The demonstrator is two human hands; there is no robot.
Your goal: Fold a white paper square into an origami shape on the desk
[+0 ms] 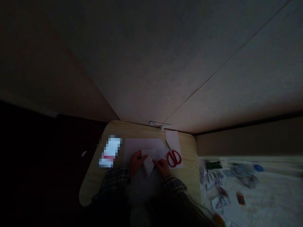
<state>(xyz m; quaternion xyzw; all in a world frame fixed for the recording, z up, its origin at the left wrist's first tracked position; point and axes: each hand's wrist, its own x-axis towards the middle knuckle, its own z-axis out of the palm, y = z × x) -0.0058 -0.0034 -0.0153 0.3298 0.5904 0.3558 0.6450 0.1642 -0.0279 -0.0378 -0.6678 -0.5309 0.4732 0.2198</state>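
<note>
Between my two hands is a folded piece of white paper (148, 164), its lower end narrowing to a point. My left hand (136, 162) pinches its left side, thumb on top. On the right edge, my right hand (162, 167) grips it with thumb and fingers closed. Beneath lies a larger white sheet (132, 145), spread on the small wooden table (189, 148). Red-handled scissors (174, 157) rest just right of my right hand, on a narrow paper strip (172, 136). The room is dim, so the fold lines are hard to make out.
A lit, blurred-out screen (110, 151) lies at the table's left. A metal fitting (160, 124) sits at the back edge against the wall (146, 78). To the right, a pale bed-like surface (272, 195) holds paper scraps (210, 179), a blue round item (258, 168) and small packets.
</note>
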